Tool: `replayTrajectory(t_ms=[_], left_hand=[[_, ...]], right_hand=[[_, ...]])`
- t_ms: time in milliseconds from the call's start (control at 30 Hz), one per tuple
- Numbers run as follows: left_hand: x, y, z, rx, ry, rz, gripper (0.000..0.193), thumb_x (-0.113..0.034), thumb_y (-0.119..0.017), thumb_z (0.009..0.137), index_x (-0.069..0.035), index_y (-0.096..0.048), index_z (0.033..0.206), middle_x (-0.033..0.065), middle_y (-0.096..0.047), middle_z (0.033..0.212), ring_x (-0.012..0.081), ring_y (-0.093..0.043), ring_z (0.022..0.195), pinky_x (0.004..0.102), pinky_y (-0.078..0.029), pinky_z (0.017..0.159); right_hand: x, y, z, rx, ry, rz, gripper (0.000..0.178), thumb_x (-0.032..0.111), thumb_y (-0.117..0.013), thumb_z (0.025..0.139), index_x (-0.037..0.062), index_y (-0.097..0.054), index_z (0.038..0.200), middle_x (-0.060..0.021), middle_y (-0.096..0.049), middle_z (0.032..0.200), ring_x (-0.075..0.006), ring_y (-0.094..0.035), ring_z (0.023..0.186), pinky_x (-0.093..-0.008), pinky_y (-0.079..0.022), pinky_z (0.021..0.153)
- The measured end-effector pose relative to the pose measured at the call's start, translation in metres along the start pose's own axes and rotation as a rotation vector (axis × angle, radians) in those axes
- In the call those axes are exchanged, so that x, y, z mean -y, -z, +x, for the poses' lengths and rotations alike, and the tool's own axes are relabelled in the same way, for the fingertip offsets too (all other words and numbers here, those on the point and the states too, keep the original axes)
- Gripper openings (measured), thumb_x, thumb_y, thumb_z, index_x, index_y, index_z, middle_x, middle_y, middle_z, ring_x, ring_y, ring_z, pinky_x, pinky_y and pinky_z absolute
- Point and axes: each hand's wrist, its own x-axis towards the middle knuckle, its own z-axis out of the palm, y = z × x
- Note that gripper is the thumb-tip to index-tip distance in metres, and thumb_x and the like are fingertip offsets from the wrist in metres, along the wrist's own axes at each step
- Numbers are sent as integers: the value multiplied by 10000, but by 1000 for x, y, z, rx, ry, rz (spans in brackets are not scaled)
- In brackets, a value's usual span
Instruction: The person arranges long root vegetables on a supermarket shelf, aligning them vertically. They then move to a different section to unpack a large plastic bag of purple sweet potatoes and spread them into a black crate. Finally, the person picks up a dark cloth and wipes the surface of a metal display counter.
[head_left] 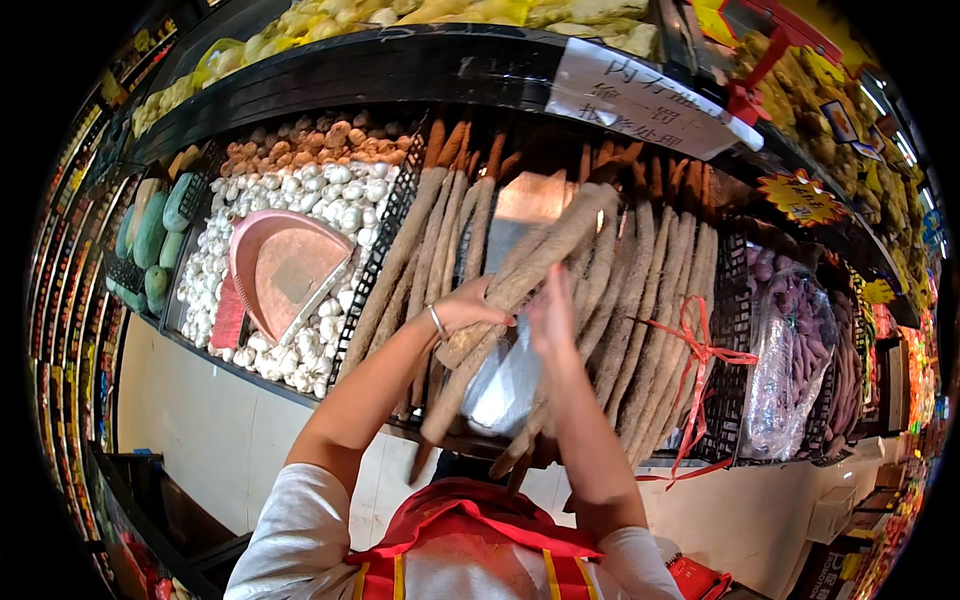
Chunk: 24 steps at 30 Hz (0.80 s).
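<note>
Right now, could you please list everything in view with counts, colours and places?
Yams: many, brown, centre
Garlic bulbs: many, white, left
Dustpan: one, pink, on garlic
Brush: one, red, beside dustpan
Small bulbs: many, brown, behind garlic
Gourds: several, green, far left
Tubers: many, purple, right
Ribbon: one, red, on yams
Paper sign: one, white, shelf edge
Large starburst tag: one, yellow, upper right
Bagged produce: several, yellow, top shelf
Garment: one, red, bottom
Left hand: one, gripping a thick yam
Right hand: one, beside that yam

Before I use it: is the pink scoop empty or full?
Looks empty: garlic lies around the pink scoop, only a squarish patch inside.
</note>
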Motion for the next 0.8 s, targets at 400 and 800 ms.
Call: replayTrajectory(t_ms=[400, 800], left_hand=[[40, 5, -8, -413, 12, -53, 682, -123, -723, 551, 85, -428, 1129, 116, -572, 962, 195, -540, 902, 279, -428, 822], [146, -95, 65, -482, 85, 251, 644, -118, -724, 625, 53, -387, 1146, 284, -500, 1078, 375, -484, 1038, 374, -399, 892]], right_hand=[[1, 26, 44, -100, 256, -93, 290, 129, -588, 841, 60, -393, 1043, -37, -500, 780, -116, -493, 644, -268, -429, 533], [37, 66, 22, -71, 247, -74, 289, 52, -532, 861, 12, -360, 1090, -73, -507, 786, -142, -480, 638, -289, -411, 518]])
